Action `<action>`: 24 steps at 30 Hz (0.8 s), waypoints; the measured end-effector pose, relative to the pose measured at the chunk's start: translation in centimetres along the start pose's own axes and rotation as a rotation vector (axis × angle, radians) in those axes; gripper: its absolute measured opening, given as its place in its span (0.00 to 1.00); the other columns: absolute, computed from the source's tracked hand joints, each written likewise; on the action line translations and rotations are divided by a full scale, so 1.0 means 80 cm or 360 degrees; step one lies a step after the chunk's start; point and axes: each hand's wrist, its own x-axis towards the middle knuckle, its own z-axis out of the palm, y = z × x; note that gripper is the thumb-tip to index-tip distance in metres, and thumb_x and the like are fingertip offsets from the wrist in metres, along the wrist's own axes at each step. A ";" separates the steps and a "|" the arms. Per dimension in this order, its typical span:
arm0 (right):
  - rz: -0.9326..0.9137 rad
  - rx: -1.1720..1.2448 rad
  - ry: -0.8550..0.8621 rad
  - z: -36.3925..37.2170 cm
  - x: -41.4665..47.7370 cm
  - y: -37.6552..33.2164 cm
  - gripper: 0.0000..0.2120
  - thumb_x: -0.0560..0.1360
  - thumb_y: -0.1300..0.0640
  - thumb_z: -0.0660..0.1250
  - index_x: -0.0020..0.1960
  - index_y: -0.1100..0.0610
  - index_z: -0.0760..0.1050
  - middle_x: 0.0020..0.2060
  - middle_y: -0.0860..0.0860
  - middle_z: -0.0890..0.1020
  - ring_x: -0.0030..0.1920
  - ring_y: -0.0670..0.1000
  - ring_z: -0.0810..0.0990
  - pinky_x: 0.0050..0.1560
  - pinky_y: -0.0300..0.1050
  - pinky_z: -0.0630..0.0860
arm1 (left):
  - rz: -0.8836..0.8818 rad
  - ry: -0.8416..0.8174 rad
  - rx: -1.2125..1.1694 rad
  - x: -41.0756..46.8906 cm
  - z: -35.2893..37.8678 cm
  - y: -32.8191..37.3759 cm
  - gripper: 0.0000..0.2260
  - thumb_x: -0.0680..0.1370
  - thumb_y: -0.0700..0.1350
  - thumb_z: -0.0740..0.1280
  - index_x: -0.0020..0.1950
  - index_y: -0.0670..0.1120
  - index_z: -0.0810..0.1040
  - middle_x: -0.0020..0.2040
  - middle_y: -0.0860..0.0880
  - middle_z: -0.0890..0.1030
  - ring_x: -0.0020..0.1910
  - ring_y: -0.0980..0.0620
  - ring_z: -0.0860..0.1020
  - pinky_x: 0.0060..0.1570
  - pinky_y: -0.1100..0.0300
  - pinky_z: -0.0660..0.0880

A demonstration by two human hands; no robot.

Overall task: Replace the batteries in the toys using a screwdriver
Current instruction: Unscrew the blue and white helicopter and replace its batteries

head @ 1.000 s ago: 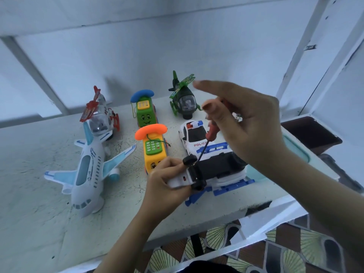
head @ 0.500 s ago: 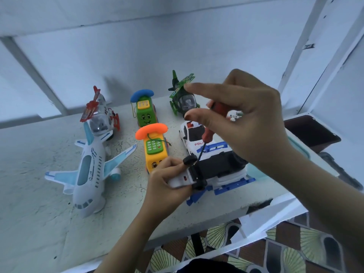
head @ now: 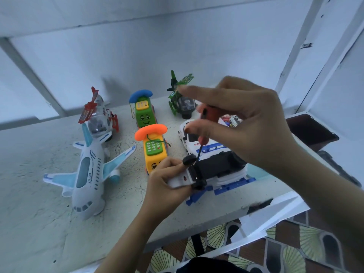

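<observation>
1. An upside-down white toy car [head: 212,168], black underside and wheels up, sits near the front edge of a pale table [head: 39,223], just right of a yellow toy phone [head: 153,150].
2. The left hand [head: 167,182] grips the car's near end, fingers curled round it.
3. The right hand [head: 246,123] pinches a red-handled screwdriver [head: 211,115] between thumb and fingers, index finger straight; the shaft points down at the car's underside beside a wheel.

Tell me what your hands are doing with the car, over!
Left hand grips upturned toy car. Right hand pinches red screwdriver, tip down at the underside. Police car close behind, not blocking.
</observation>
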 end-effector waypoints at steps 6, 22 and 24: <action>0.0040 -0.0109 -0.0025 0.001 -0.001 0.010 0.17 0.81 0.59 0.56 0.67 0.61 0.72 0.56 0.53 0.79 0.51 0.50 0.79 0.54 0.33 0.73 | -0.0011 -0.0014 -0.0008 0.000 -0.002 -0.002 0.15 0.65 0.51 0.75 0.51 0.54 0.83 0.44 0.58 0.77 0.44 0.57 0.76 0.40 0.70 0.71; 0.0117 0.0106 -0.0087 -0.003 0.002 0.010 0.15 0.79 0.60 0.60 0.64 0.59 0.76 0.60 0.53 0.78 0.52 0.43 0.80 0.57 0.41 0.75 | -0.0003 0.0047 0.0030 -0.003 0.001 -0.002 0.17 0.65 0.53 0.75 0.52 0.54 0.83 0.45 0.61 0.77 0.44 0.58 0.76 0.40 0.72 0.70; 0.0181 0.0348 -0.0228 -0.009 0.001 0.007 0.18 0.79 0.67 0.57 0.68 0.61 0.71 0.63 0.56 0.77 0.57 0.54 0.80 0.57 0.47 0.77 | 0.0000 0.0044 0.0027 -0.003 0.001 0.000 0.17 0.65 0.53 0.75 0.53 0.55 0.82 0.45 0.62 0.77 0.45 0.59 0.76 0.40 0.72 0.70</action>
